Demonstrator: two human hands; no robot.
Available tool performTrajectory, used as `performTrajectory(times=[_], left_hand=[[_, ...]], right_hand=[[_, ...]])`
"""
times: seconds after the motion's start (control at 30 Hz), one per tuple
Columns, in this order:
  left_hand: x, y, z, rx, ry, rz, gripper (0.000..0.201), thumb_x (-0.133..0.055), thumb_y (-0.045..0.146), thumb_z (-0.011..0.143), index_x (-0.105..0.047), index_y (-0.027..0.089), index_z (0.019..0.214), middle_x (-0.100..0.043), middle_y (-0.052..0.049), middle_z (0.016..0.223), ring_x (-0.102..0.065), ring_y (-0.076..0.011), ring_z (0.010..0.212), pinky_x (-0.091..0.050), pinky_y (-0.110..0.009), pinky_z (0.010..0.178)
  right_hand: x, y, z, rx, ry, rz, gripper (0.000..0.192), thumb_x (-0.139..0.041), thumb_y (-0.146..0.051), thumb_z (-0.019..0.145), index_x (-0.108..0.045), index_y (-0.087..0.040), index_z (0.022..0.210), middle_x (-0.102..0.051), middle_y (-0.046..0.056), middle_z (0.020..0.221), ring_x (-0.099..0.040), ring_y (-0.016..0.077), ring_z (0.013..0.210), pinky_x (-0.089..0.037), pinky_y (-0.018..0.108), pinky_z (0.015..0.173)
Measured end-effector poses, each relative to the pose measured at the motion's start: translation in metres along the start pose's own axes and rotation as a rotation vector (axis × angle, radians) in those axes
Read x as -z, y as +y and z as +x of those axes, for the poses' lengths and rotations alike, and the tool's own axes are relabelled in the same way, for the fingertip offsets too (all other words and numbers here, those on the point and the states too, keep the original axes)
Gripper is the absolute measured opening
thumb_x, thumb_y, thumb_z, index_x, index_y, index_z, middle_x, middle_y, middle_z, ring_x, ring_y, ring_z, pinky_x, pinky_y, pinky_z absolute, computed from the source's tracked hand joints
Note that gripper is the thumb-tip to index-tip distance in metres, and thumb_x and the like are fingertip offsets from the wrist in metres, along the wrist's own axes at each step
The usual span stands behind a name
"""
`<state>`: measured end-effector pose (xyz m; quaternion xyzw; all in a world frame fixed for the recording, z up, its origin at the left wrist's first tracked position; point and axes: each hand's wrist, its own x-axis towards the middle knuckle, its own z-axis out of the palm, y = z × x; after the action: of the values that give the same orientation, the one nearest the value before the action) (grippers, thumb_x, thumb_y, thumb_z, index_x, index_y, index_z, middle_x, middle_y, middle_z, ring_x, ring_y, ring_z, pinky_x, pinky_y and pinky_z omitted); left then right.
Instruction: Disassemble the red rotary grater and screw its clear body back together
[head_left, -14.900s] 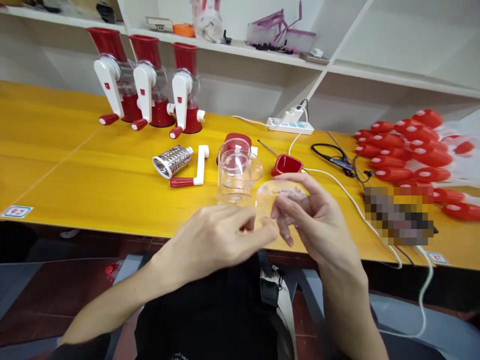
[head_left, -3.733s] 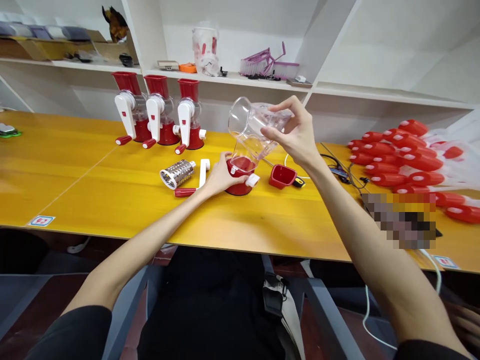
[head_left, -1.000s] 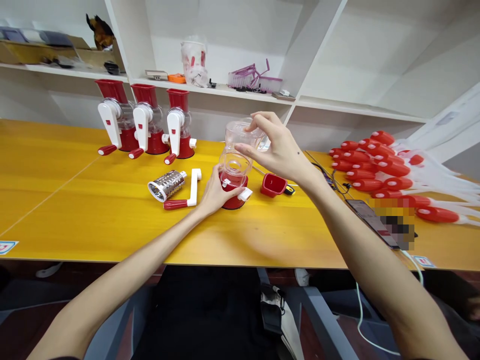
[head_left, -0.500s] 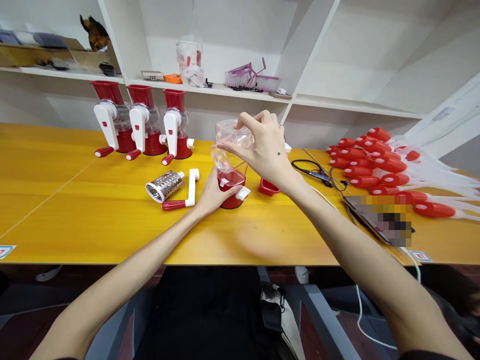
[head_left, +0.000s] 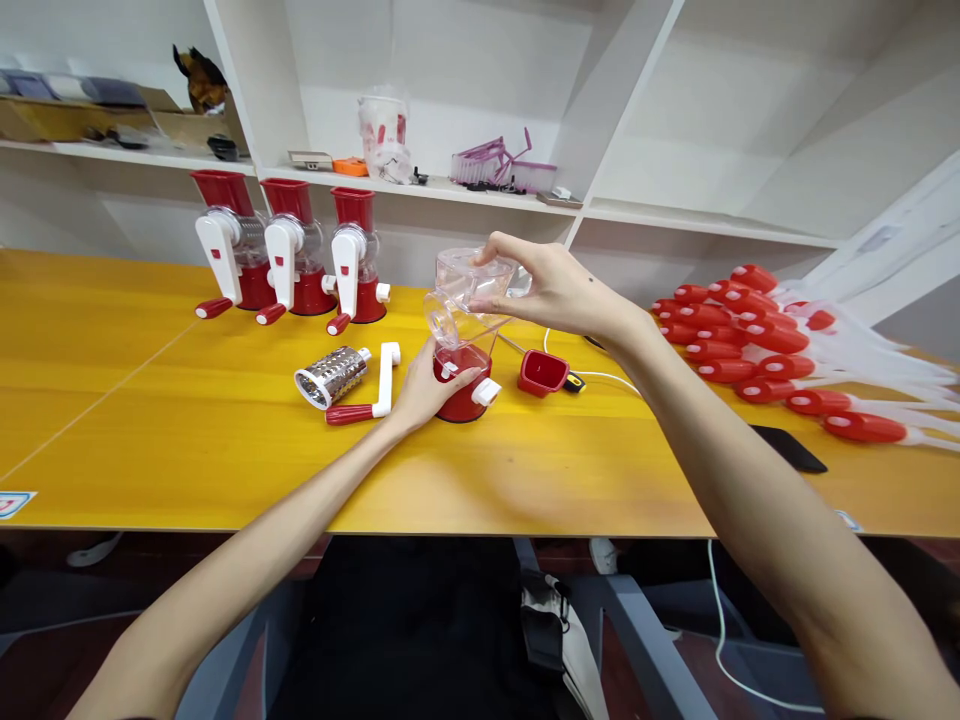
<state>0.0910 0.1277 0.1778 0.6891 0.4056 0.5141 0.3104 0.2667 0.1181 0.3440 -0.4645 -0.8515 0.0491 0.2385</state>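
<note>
My left hand (head_left: 420, 390) grips a red round base (head_left: 463, 390) that stands on the yellow table (head_left: 187, 440). My right hand (head_left: 551, 290) holds a clear plastic housing (head_left: 463, 300) by its top, seated on the red base and tilted a little. Just left of the base lie a metal grater drum (head_left: 330, 375) and a white crank with a red handle (head_left: 371, 395). A small red square funnel piece (head_left: 544, 372) lies to the right of the base.
Three assembled red and white rotary graters (head_left: 292, 250) stand at the back of the table. Several red and white plastic parts (head_left: 772, 340) are piled at the right, with a black phone (head_left: 787, 447) and a white cable (head_left: 600, 375). Shelves (head_left: 450, 185) behind hold small items.
My right hand has lowered the clear housing from the air onto the red base and turned it there. My left hand has stayed on the base.
</note>
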Motion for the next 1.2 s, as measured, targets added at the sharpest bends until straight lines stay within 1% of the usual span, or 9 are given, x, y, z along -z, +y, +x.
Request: performTrajectory(times=[0.2,0.37,0.5,0.6,0.77,0.83,0.9,1.0,1.2], left_hand=[[0.003,-0.003,0.002,-0.062,0.006,0.013,0.058,-0.077,0.051,0.082,-0.056,0.020,0.126,-0.064,-0.014,0.132,-0.060,-0.0307,0.127,-0.046,-0.046,0.108],[0.010,-0.004,0.008,-0.204,0.075,0.033,0.061,-0.075,0.056,0.083,-0.053,0.022,0.129,-0.055,-0.013,0.143,-0.051,-0.0290,0.137,-0.039,-0.046,0.116],[0.014,-0.003,0.008,-0.327,0.128,0.097,0.061,-0.072,0.062,0.084,-0.053,0.021,0.126,-0.061,-0.012,0.133,-0.058,-0.0284,0.127,-0.046,-0.045,0.108],[0.019,0.001,0.003,-0.409,0.154,0.194,0.059,-0.071,0.065,0.083,-0.056,0.020,0.118,-0.066,-0.011,0.120,-0.062,-0.0288,0.115,-0.051,-0.045,0.097],[0.029,0.014,-0.002,-0.550,0.190,0.206,0.058,-0.071,0.065,0.081,-0.058,0.022,0.117,-0.069,-0.007,0.111,-0.064,-0.0249,0.103,-0.053,-0.043,0.093],[0.031,0.020,-0.003,-0.546,0.223,0.115,0.059,-0.070,0.065,0.080,-0.057,0.023,0.119,-0.069,-0.006,0.110,-0.064,-0.0232,0.102,-0.053,-0.042,0.094],[0.031,0.024,-0.002,-0.488,0.244,0.007,0.061,-0.067,0.067,0.081,-0.054,0.023,0.122,-0.068,-0.005,0.109,-0.066,-0.0220,0.102,-0.052,-0.040,0.096],[0.028,0.028,-0.003,-0.372,0.224,-0.061,0.062,-0.061,0.071,0.083,-0.051,0.024,0.122,-0.069,-0.005,0.104,-0.068,-0.0216,0.099,-0.053,-0.040,0.095],[0.027,0.052,-0.015,-0.356,0.213,-0.105,0.059,-0.059,0.070,0.086,-0.055,0.025,0.125,-0.068,-0.005,0.112,-0.066,-0.0213,0.099,-0.054,-0.038,0.092]], right_hand=[[0.001,0.003,0.007,0.017,0.015,0.033,0.086,-0.063,-0.077,0.060,-0.057,-0.011,0.115,-0.058,0.003,0.123,-0.047,-0.0069,0.101,-0.048,0.025,0.119],[0.003,-0.001,0.000,0.010,0.119,0.096,0.083,-0.068,-0.073,0.058,-0.057,-0.015,0.116,-0.055,0.001,0.131,-0.052,0.0016,0.126,-0.044,0.033,0.132],[0.003,-0.016,-0.020,0.041,0.205,0.148,0.080,-0.070,-0.069,0.058,-0.057,-0.014,0.114,-0.052,0.000,0.137,-0.047,0.0021,0.143,-0.038,0.028,0.140],[0.005,-0.025,-0.037,0.049,0.248,0.173,0.076,-0.073,-0.066,0.057,-0.057,-0.012,0.109,-0.042,0.000,0.148,-0.050,0.0022,0.141,-0.041,0.029,0.139],[0.006,-0.012,-0.060,0.006,0.314,0.284,0.075,-0.076,-0.059,0.058,-0.051,-0.011,0.112,-0.043,0.003,0.148,-0.050,-0.0006,0.141,-0.044,0.023,0.137],[-0.001,0.000,-0.065,-0.018,0.339,0.355,0.073,-0.071,-0.061,0.064,-0.049,-0.009,0.110,-0.050,0.005,0.140,-0.052,-0.0031,0.137,-0.048,0.019,0.132],[-0.014,0.010,-0.070,-0.062,0.359,0.418,0.071,-0.062,-0.063,0.072,-0.047,-0.005,0.110,-0.057,0.007,0.125,-0.056,-0.0069,0.119,-0.055,0.013,0.115],[-0.044,0.017,-0.077,-0.141,0.406,0.499,0.070,-0.049,-0.061,0.082,-0.047,-0.002,0.119,-0.058,0.006,0.107,-0.050,-0.0118,0.099,-0.052,0.002,0.093],[-0.078,0.012,-0.107,-0.269,0.522,0.637,0.070,-0.042,-0.060,0.086,-0.044,-0.005,0.130,-0.055,0.007,0.112,-0.048,-0.0108,0.105,-0.051,0.002,0.094]])
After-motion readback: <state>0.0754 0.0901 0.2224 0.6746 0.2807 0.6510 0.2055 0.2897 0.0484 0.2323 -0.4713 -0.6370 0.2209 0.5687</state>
